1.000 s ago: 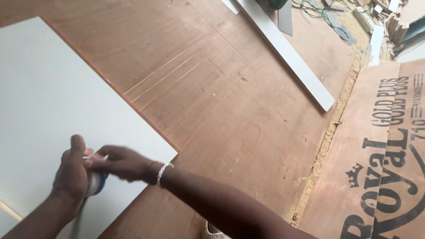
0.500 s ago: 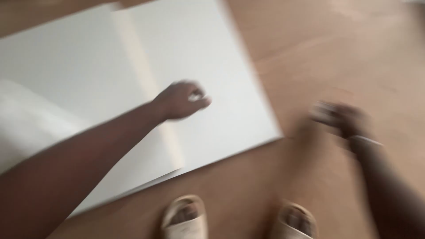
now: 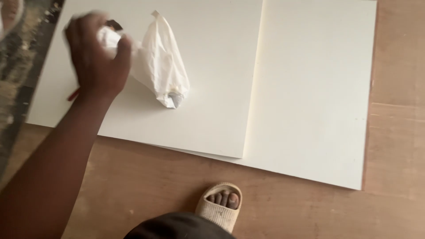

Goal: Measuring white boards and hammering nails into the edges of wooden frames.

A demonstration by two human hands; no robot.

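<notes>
**Hand grips bag on white boards**

The left hand (image 3: 95,62) is closed around the gathered top of a white plastic bag (image 3: 161,71), whose lower end rests on the left white board (image 3: 212,66). A sandalled foot (image 3: 221,206) stands on brown plywood (image 3: 310,212).

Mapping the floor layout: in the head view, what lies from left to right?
Left hand → white plastic bag → upper white board → lower white board → bare plywood floor.

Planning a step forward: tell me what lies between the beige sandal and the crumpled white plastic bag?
Head view: bare brown plywood floor, then white boards.
</notes>
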